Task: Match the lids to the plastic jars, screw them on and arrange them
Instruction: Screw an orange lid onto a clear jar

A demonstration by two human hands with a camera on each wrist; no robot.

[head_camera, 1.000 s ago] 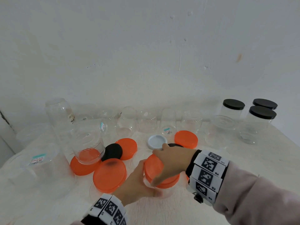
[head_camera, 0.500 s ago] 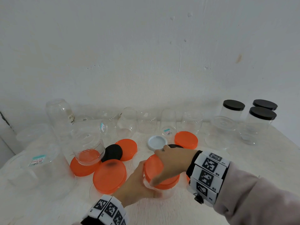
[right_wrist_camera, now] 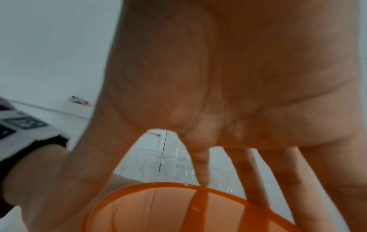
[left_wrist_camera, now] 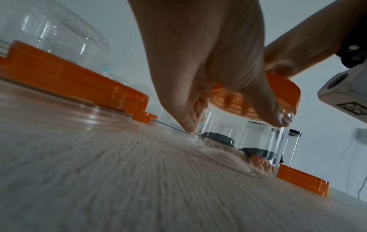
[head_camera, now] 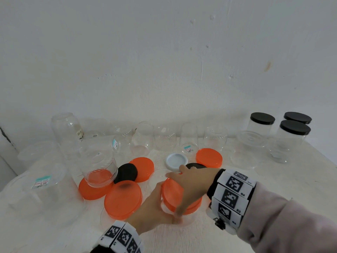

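A small clear plastic jar (left_wrist_camera: 248, 138) stands near the table's front edge with an orange lid (head_camera: 172, 193) on its mouth. My left hand (head_camera: 155, 207) grips the jar's wall from the left, thumb and fingers curled round it. From above, my right hand (head_camera: 189, 187) grips the orange lid (right_wrist_camera: 178, 210), fingers spread over its rim. In the left wrist view the lid (left_wrist_camera: 282, 94) sits tilted on the jar. The jar is mostly hidden by both hands in the head view.
Loose orange lids (head_camera: 123, 199), (head_camera: 209, 157), a black lid (head_camera: 125, 173) and a white lid (head_camera: 176, 160) lie mid-table. Several open clear jars (head_camera: 98, 167) stand at left and back. Three black-lidded jars (head_camera: 291, 137) stand at the back right. The wall is close behind.
Both hands stay on the same jar and lid. The right hand has turned slightly on the lid; nothing else has shifted.
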